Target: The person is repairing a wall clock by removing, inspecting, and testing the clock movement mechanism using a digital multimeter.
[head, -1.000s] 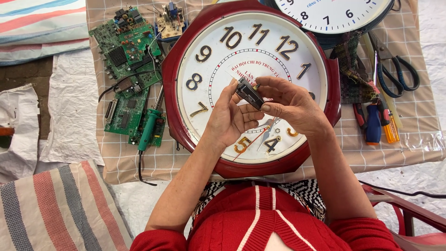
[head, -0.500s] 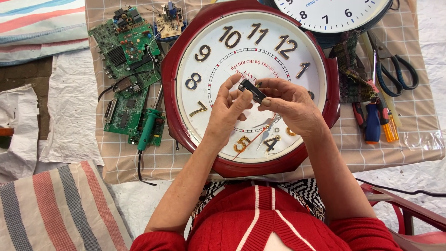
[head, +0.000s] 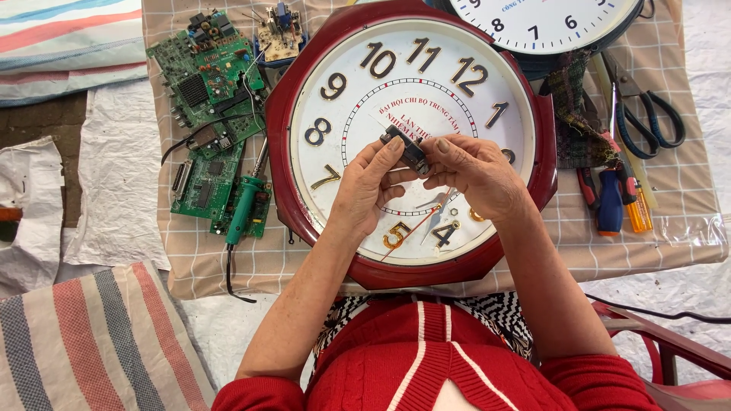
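While pinched between left hand [head: 371, 189] and right hand [head: 474, 173], small black clock mechanism [head: 406, 149], over red wall clock [head: 304, 114]

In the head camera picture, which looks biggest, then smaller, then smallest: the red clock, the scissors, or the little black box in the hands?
1. Red clock
2. Scissors
3. Little black box, though it sits nearer the camera, held by the left hand and right hand.

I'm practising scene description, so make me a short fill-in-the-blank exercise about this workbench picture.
1. Both hands hold a small black part above the face of a dark ____ wall clock.
2. The green soldering iron lies to the ____ of that clock.
3. The black-handled ____ lie at the cloth's right end.

Missing words: red; left; scissors
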